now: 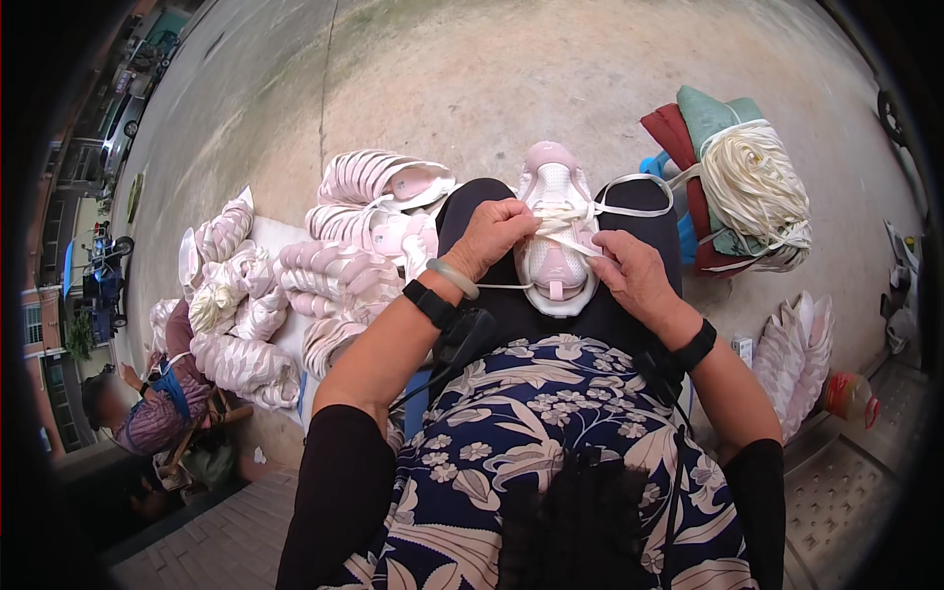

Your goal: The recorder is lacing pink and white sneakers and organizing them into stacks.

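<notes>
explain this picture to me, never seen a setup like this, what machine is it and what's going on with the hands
There is no machine: these are a person's bare hands. The one picture comes from a wide fisheye camera worn on the head, looking down, so straight edges bend near the rim. The left hand and right hand each pinch lace over a pink and white shoe at the lap. To the left lie stacks of pink and white shoe pieces; to the right, a bundle of pale laces. Another person is at far left.
</notes>
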The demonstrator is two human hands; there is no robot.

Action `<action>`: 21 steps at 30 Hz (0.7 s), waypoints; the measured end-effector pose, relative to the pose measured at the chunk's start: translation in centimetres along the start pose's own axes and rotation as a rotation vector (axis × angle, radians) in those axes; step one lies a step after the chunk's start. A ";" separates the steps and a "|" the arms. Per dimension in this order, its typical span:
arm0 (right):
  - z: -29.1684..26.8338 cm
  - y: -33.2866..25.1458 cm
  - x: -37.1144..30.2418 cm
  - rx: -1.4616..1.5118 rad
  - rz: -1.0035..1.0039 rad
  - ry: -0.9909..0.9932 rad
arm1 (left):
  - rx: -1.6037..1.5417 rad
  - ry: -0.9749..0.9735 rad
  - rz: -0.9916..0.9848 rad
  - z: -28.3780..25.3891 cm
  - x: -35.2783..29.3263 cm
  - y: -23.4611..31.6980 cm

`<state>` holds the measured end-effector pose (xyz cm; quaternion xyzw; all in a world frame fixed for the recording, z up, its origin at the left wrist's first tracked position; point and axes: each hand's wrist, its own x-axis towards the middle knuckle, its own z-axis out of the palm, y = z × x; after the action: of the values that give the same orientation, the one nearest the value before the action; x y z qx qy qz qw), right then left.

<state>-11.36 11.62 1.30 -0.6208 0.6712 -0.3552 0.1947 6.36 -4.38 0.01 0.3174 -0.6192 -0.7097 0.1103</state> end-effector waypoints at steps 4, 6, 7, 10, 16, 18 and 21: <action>-1.4 0.2 0.1 0.149 0.128 -0.015 | 0.177 0.189 -0.069 0.9 0.3 0.1; -2.7 0.6 -1.1 0.124 0.135 -0.017 | 0.167 0.217 -0.047 1.1 0.3 -0.3; -3.4 1.5 -2.1 0.127 0.162 -0.001 | 0.158 0.242 -0.023 1.0 0.3 -0.5; -4.4 3.0 -3.9 0.177 0.214 -0.009 | 0.279 0.256 0.104 0.6 0.4 -1.7; -2.7 0.1 -1.1 0.225 0.355 -0.150 | 0.815 0.336 0.604 3.1 -0.3 1.1; -1.7 -1.8 0.5 -0.031 0.194 -0.086 | 0.838 0.328 0.578 4.5 -0.5 1.9; 0.5 -1.3 1.3 -0.175 -0.026 -0.021 | 0.974 0.327 0.667 5.3 0.1 1.3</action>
<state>-10.30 10.31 2.13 -0.6478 0.6895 -0.2912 0.1420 2.80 -0.42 1.41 0.2253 -0.9134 -0.2146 0.2625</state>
